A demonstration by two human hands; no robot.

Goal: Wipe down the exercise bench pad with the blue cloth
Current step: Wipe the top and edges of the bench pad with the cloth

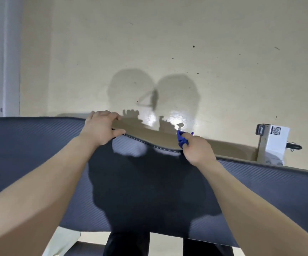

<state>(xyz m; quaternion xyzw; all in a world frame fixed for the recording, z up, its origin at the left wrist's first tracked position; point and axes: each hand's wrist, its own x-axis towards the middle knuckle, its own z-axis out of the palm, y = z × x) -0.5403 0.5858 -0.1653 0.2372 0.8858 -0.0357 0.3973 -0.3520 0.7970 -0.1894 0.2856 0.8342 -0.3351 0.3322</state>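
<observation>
- The cream floor (168,43) filled the upper half of the view, glossy, with small dark specks and the shadows of a head and two hands on it.
- The bench pad (38,154), dark grey with a fine ribbed texture, lay across the lower half. Its long axis ran from 9 o'clock to 3 o'clock, and its far edge dipped a little between the two hands.
- The left hand (101,129) lay at about 11 o'clock from the middle of the view, fingers curled over the far edge of the pad and gripping it, with no cloth in it.
- The right hand (195,150) was at about 1 o'clock, closed around the blue cloth (182,138) and touching the same far edge.
- The cloth was bunched small. Only a tuft showed from the fist, toward 11 o'clock from the knuckles, just over the edge.
- From the cloth, the unwiped length of the surface lay both toward 9 o'clock and toward 3 o'clock; I judged the right hand was the one to sweep, as the left one only steadied the pad.
- A white bracket (275,143) of the bench frame stood at 2 o'clock, beyond the pad.
- It carried a small QR label (275,130); no words were readable on it.
</observation>
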